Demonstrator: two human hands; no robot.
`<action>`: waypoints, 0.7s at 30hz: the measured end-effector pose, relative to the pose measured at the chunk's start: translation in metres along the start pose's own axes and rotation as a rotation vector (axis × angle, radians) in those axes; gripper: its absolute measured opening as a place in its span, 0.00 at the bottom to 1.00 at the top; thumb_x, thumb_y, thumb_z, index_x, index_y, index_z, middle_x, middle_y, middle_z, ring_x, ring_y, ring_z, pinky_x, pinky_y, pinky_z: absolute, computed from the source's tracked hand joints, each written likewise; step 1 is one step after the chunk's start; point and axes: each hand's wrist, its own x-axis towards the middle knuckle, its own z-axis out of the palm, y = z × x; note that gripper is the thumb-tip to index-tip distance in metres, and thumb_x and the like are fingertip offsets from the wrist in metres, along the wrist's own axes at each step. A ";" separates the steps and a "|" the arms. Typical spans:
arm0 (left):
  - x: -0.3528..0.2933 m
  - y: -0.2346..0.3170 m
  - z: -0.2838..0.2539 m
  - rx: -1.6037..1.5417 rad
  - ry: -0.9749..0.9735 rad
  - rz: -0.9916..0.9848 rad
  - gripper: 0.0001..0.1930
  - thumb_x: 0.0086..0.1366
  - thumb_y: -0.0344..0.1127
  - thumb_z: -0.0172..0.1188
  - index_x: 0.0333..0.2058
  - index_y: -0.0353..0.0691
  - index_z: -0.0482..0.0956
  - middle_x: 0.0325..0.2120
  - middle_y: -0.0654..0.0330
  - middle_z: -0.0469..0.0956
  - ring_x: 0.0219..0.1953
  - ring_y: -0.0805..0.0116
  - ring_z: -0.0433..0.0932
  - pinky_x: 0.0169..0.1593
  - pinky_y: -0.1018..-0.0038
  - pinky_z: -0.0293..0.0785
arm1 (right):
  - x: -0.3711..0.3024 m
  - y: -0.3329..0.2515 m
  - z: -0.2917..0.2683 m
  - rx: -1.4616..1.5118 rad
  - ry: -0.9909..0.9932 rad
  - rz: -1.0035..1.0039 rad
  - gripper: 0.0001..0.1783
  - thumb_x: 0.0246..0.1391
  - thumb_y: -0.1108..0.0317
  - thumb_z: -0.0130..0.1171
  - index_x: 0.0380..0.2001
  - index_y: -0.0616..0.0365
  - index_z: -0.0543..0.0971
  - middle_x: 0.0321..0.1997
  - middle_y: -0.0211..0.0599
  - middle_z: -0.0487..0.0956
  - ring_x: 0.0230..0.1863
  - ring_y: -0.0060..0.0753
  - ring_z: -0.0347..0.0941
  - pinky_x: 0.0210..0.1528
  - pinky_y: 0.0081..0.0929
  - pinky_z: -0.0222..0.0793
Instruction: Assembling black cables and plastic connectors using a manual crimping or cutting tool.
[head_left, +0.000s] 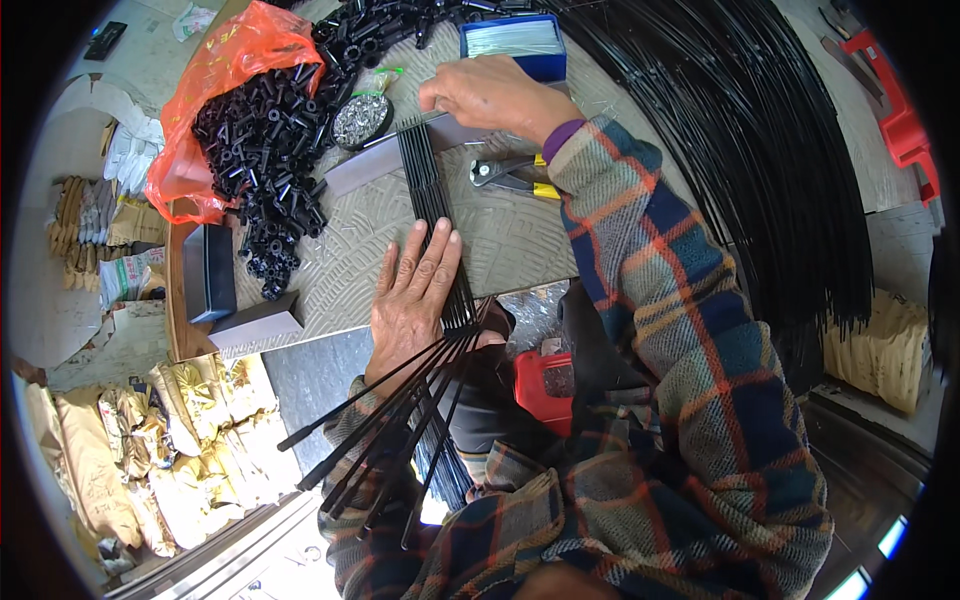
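My left hand (412,300) lies palm down with its fingers stretched along a row of thin black rods (425,180) on the table (335,290). Toward my lap the rods fan out past the table edge and end in thicker black tips. Bent and drawn together, the fingers of my right hand (490,95) are just above the far rod ends; whatever they pinch is too small to make out. A grey metal strip (365,170) runs crosswise by the rods. Beside it stand a round dish of small metal pieces (360,120) and yellow-handled pincers (508,175).
Black tubular parts (255,145) spill from an orange-red bag (185,130). A blue box (540,66) holds pale thin sticks. Long black rods (760,150) cover the right side. A red tool (900,120) sits far right, and wrapped bundles (190,430) lie lower left.
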 end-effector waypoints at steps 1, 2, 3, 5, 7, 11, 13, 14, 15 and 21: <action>0.000 0.000 0.003 -0.004 0.001 0.001 0.51 0.41 0.70 0.54 0.56 0.37 0.59 0.58 0.55 0.58 0.62 0.56 0.52 0.62 0.58 0.44 | -0.001 0.000 0.001 -0.018 -0.029 0.017 0.06 0.48 0.69 0.50 0.30 0.49 0.76 0.30 0.34 0.76 0.34 0.41 0.73 0.32 0.37 0.66; 0.000 0.000 0.006 0.000 -0.021 -0.003 0.51 0.41 0.70 0.53 0.56 0.37 0.59 0.58 0.55 0.58 0.62 0.56 0.52 0.62 0.58 0.44 | -0.002 0.000 0.001 -0.018 -0.031 0.016 0.06 0.48 0.69 0.50 0.30 0.49 0.76 0.30 0.34 0.76 0.34 0.41 0.73 0.32 0.37 0.66; -0.006 -0.003 0.006 0.020 -0.052 -0.025 0.51 0.41 0.71 0.53 0.56 0.37 0.59 0.58 0.55 0.58 0.62 0.55 0.52 0.62 0.58 0.44 | 0.004 -0.004 0.008 -0.001 -0.006 -0.013 0.05 0.47 0.69 0.50 0.30 0.49 0.75 0.30 0.34 0.76 0.34 0.41 0.73 0.31 0.37 0.66; -0.022 -0.010 -0.001 0.059 -0.067 -0.071 0.51 0.41 0.71 0.52 0.56 0.37 0.59 0.58 0.55 0.57 0.62 0.55 0.52 0.62 0.58 0.44 | 0.018 -0.019 0.025 0.050 0.026 -0.071 0.05 0.47 0.69 0.50 0.29 0.50 0.75 0.30 0.34 0.76 0.34 0.41 0.73 0.31 0.37 0.66; -0.007 -0.003 0.013 -0.005 -0.039 -0.012 0.51 0.41 0.71 0.52 0.56 0.37 0.59 0.58 0.55 0.57 0.62 0.55 0.52 0.62 0.58 0.44 | -0.001 0.000 0.011 -0.003 0.030 -0.041 0.04 0.47 0.69 0.51 0.28 0.51 0.74 0.30 0.34 0.75 0.33 0.41 0.73 0.30 0.37 0.66; 0.003 0.004 0.014 -0.003 -0.049 0.009 0.49 0.41 0.72 0.51 0.56 0.41 0.60 0.58 0.55 0.57 0.62 0.55 0.52 0.62 0.57 0.44 | -0.008 0.011 0.003 -0.010 0.017 -0.024 0.03 0.48 0.69 0.51 0.28 0.51 0.73 0.29 0.34 0.76 0.32 0.41 0.73 0.29 0.37 0.65; -0.003 -0.001 0.010 0.009 -0.049 -0.017 0.48 0.41 0.71 0.51 0.56 0.43 0.60 0.58 0.55 0.56 0.62 0.54 0.52 0.62 0.57 0.45 | 0.004 0.001 0.010 -0.006 0.024 0.002 0.08 0.43 0.71 0.52 0.30 0.49 0.74 0.27 0.35 0.77 0.32 0.41 0.74 0.30 0.38 0.66; -0.005 -0.003 0.009 0.015 -0.052 -0.019 0.48 0.41 0.71 0.51 0.56 0.44 0.61 0.58 0.55 0.56 0.62 0.54 0.52 0.62 0.57 0.45 | 0.007 -0.002 0.011 -0.001 0.023 -0.006 0.08 0.43 0.71 0.52 0.30 0.49 0.74 0.27 0.35 0.77 0.32 0.41 0.74 0.30 0.38 0.66; -0.006 -0.005 0.008 0.019 -0.054 -0.018 0.47 0.41 0.71 0.52 0.56 0.45 0.62 0.58 0.55 0.56 0.61 0.54 0.52 0.62 0.57 0.45 | 0.008 -0.004 0.012 -0.004 0.025 -0.002 0.08 0.43 0.70 0.52 0.31 0.50 0.74 0.27 0.36 0.77 0.32 0.42 0.74 0.30 0.38 0.66; -0.004 -0.003 0.009 0.051 -0.073 0.004 0.50 0.38 0.69 0.57 0.55 0.39 0.61 0.58 0.50 0.56 0.61 0.49 0.51 0.61 0.56 0.47 | 0.005 -0.005 0.005 -0.002 0.046 -0.007 0.10 0.42 0.71 0.53 0.33 0.52 0.73 0.28 0.37 0.78 0.33 0.42 0.74 0.30 0.39 0.66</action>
